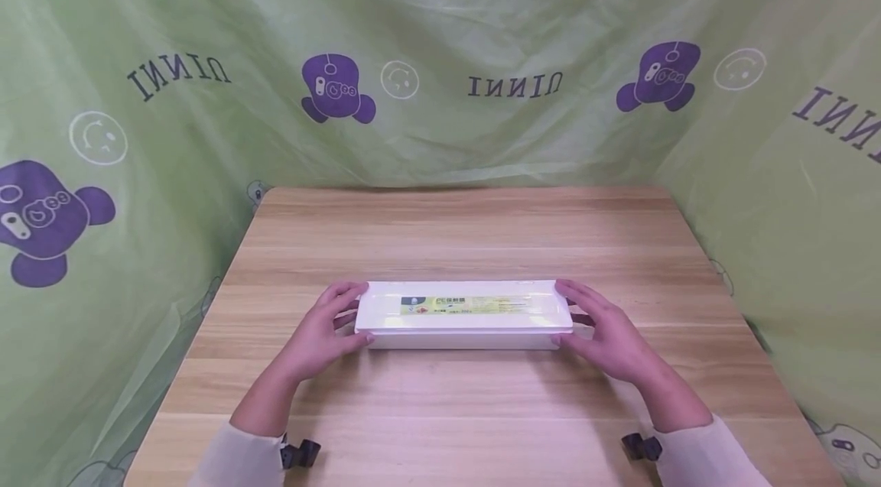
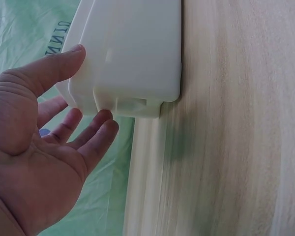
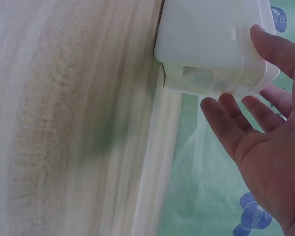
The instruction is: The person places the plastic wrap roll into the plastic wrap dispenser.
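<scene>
A long white cling film box (image 1: 463,340) with a yellow-green printed label on its lid lies crosswise on the wooden table. My left hand (image 1: 329,329) holds its left end, thumb at the front corner and forefinger at the back corner. In the left wrist view, the other fingertips of the left hand (image 2: 54,128) come up to the box's end wall. At the opposite end my right hand (image 1: 606,330) grips in mirrored fashion. The right wrist view has the thumb of this right hand (image 3: 270,118) on the lid edge, fingertips at the end wall. The lid sits down on the box.
The wooden table (image 1: 468,235) stretches behind and in front of the box. Green curtains (image 1: 440,143) with purple figures and lettering hang along the back and both sides. Small black devices (image 1: 300,454) sit at both sleeve cuffs.
</scene>
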Tool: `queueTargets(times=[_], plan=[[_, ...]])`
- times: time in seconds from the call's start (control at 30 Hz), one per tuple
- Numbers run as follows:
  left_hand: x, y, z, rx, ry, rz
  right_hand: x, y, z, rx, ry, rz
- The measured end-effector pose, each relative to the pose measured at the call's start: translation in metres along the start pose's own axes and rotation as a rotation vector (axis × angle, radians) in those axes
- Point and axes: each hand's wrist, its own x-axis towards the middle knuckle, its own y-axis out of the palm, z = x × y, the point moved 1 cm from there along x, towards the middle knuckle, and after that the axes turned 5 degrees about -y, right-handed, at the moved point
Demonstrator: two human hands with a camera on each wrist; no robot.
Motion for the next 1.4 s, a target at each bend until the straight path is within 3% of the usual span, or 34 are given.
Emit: queueTargets(times=[0.3,0.8,1.1,1.4], plan=[[-0.0023,0.0018,-0.0021,-0.024,-0.006,-0.004,-0.0010,-0.0008,-0.0018,-0.048,-0.008,0.009],[0.0005,0.0010,-0.0002,0.023,0.000,-0.001,-0.0009,-0.0008,-0.0021,-0.069,-0.054,-0.026],[0.0013,-0.0008,0.0014,0.097,0.014,-0.023,-0.0024,-0.0022,-0.0065,-0.071,-0.041,-0.040],[0.0032,-0.0053,0.0012,0.171,0.079,-0.041,-0.0013,-0.0079,-0.0068,-0.119,-0.048,-0.094]])
